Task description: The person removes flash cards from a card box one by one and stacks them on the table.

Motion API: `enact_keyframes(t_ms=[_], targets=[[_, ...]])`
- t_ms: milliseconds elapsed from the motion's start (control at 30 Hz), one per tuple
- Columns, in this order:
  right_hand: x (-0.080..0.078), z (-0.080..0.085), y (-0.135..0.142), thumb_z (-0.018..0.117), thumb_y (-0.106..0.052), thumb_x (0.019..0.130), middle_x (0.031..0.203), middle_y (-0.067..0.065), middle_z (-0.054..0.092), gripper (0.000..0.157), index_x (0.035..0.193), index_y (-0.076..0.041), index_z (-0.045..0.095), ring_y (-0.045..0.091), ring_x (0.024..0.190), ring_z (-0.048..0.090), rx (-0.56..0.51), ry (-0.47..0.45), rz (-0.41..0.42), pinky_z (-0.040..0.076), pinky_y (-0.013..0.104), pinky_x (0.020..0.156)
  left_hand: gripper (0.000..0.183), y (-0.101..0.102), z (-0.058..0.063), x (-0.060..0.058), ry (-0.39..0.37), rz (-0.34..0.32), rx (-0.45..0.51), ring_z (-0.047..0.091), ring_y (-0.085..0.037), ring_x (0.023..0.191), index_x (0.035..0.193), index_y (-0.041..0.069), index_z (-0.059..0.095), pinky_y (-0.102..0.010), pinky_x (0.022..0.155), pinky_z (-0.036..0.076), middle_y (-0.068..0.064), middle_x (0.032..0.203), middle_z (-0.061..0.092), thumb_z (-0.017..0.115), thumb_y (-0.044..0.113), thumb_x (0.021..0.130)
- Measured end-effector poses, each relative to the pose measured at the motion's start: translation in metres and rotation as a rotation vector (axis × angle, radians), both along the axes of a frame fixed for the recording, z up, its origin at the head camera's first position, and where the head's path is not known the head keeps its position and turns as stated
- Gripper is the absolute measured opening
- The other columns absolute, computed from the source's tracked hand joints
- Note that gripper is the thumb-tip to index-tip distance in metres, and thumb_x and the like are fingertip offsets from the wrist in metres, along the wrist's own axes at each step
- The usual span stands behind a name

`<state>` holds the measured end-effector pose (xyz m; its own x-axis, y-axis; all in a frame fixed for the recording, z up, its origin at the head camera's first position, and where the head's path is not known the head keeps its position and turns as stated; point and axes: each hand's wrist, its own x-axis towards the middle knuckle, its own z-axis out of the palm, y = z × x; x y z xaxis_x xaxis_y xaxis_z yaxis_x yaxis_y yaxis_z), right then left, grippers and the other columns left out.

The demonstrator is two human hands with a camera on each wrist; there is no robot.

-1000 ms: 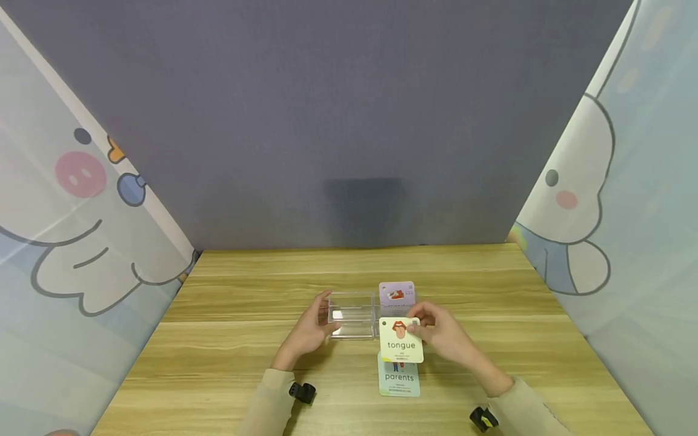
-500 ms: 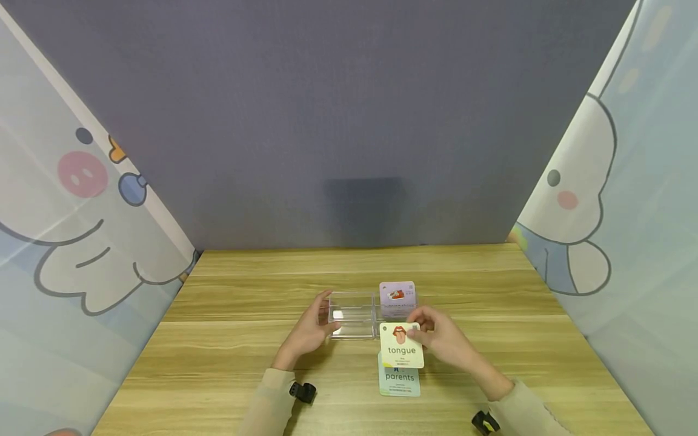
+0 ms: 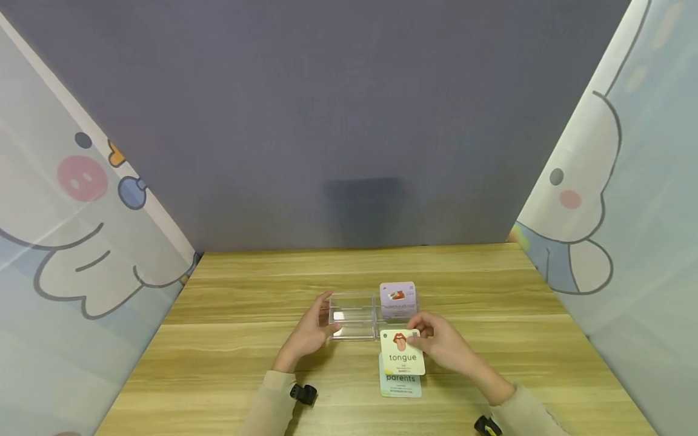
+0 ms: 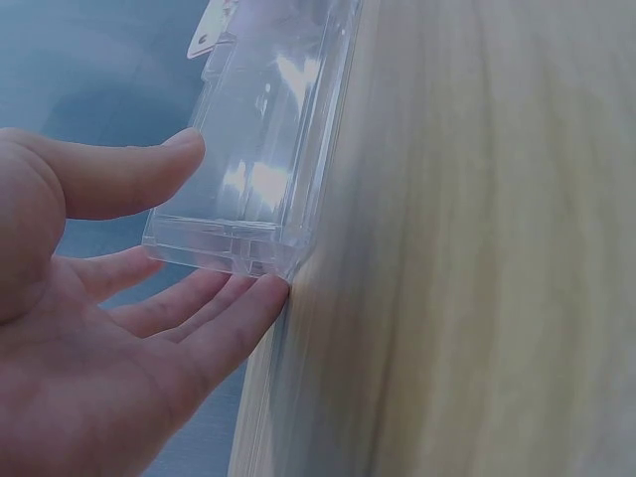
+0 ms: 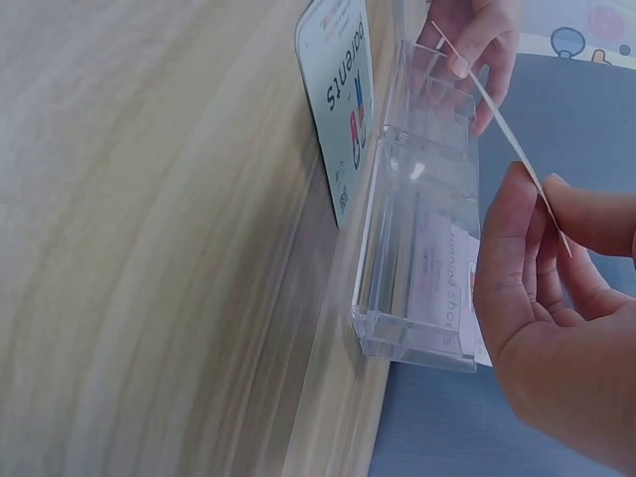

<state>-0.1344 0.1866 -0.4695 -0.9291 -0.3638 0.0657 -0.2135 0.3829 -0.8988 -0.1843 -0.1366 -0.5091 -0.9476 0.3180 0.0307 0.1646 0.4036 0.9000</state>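
In the head view my left hand (image 3: 309, 332) grips the left end of a clear plastic box (image 3: 351, 334); the left wrist view has the thumb over its side and fingertips at its end wall. My right hand (image 3: 444, 344) pinches a cream "tongue" card (image 3: 402, 357) by its upper right corner, between thumb and fingers. That card shows edge-on in the right wrist view, apart from the box. Below it, a pale green "parents" card (image 3: 400, 387) stands partly hidden in the head view. A purple card with red shoes (image 3: 398, 298) is at the box's right section.
The wooden tabletop (image 3: 240, 290) extends around the box to a grey back panel (image 3: 349, 121). Printed cartoon curtains (image 3: 572, 181) hang at both sides. Black wrist cameras (image 3: 303, 393) are strapped to both sleeves.
My right hand has brought the "tongue" card a little down toward me, so it covers more of the "parents" card and less of the purple one. My left hand keeps its place on the box.
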Motion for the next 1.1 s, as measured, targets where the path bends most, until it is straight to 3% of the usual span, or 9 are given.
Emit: enact_keyframes(t_ms=[733,967,1100], targets=[[0.002,-0.009,-0.005,0.072,-0.004,0.093,0.086,0.005,0.061,0.018,0.108,0.0,0.062,0.013,0.069,0.059,0.005,-0.041,0.042,0.06,0.037,0.053,0.077,0.0,-0.002,0.0,-0.016,0.006,0.011,0.043,-0.048,0.133,0.16,0.006,0.024,-0.06,0.107,0.044,-0.028,0.148,0.042,0.07,0.011,0.097],[0.003,-0.011,-0.007,0.072,-0.004,0.093,0.086,0.004,0.061,0.018,0.107,-0.001,0.062,0.011,0.069,0.057,0.033,-0.023,0.057,0.053,0.024,0.051,0.077,0.0,-0.002,-0.001,-0.014,0.007,0.011,0.044,-0.048,0.134,0.16,0.005,0.025,-0.059,0.107,0.044,-0.028,0.148,0.041,0.069,0.009,0.097],[0.003,-0.012,-0.009,0.073,-0.003,0.092,0.084,0.004,0.06,0.017,0.105,-0.002,0.063,0.01,0.068,0.056,0.041,-0.022,0.048,0.053,0.022,0.05,0.077,0.0,-0.002,-0.001,-0.019,0.011,0.012,0.043,-0.048,0.134,0.16,0.006,0.025,-0.06,0.107,0.044,-0.028,0.148,0.041,0.069,0.008,0.097]])
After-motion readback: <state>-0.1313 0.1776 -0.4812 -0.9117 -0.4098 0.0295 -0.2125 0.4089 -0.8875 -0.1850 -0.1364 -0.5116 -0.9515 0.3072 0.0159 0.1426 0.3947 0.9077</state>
